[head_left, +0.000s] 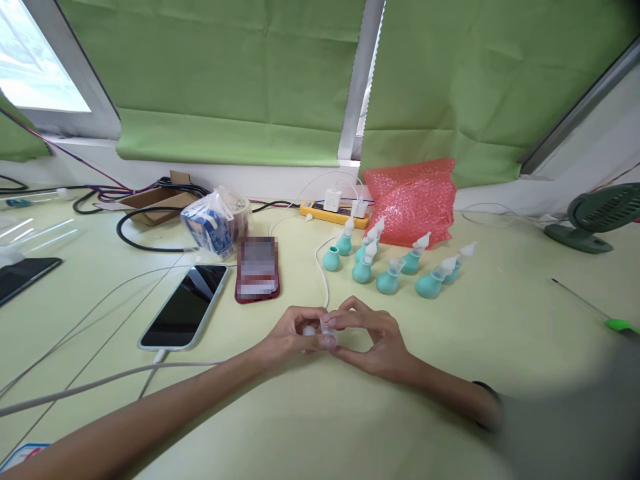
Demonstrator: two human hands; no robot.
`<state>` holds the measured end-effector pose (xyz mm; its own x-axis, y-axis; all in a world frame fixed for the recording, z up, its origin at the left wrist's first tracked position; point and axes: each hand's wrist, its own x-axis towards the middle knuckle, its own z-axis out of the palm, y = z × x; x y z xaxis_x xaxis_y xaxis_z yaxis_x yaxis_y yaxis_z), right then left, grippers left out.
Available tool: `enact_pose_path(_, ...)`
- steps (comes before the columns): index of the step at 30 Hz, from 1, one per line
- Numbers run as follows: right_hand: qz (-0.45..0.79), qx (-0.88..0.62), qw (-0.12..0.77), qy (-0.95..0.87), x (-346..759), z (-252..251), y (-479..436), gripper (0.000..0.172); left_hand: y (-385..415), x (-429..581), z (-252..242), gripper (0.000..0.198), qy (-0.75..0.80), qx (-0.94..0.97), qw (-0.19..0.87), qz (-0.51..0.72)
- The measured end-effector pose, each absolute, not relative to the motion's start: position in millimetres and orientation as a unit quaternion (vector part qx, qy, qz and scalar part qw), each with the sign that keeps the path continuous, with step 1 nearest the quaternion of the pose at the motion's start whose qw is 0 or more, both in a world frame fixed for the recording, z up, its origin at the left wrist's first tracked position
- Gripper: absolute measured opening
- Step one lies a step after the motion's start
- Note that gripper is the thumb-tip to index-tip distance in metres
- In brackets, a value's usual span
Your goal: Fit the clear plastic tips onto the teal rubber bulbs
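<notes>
Low over the table's near middle, my left hand and my right hand meet fingertip to fingertip. Both pinch a small translucent white plastic piece, partly covered by the fingers. A whitish rounded part shows inside the curl of my left hand; whether it is joined to the piece I cannot tell. Beyond the hands stand several turquoise squeeze bulbs, most with white translucent nozzles. One turquoise bulb at their left has an uncovered mouth and no nozzle.
Left of my hands lie a phone with a cable and a red-cased phone. Behind are a bagged blue package, a yellow power strip and a red bubble-wrap bag. A green-handled screwdriver and a fan are right.
</notes>
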<state>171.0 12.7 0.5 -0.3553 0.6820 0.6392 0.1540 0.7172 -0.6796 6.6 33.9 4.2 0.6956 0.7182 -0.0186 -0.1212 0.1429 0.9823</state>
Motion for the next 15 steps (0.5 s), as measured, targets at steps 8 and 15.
enact_pose_path(8, 0.294, -0.288, 0.481, -0.774, 172.6, 0.0, 12.7, 0.047, 35.3, 5.6, 0.3, 0.01, 0.261, 0.588, 0.692, 0.328)
enact_pose_path(15, 0.307, -0.292, 0.487, -0.764, 173.3, -0.2, 12.4, 0.048, 35.1, 5.9, 6.7, 0.027, 0.261, 0.627, 0.669, 0.301)
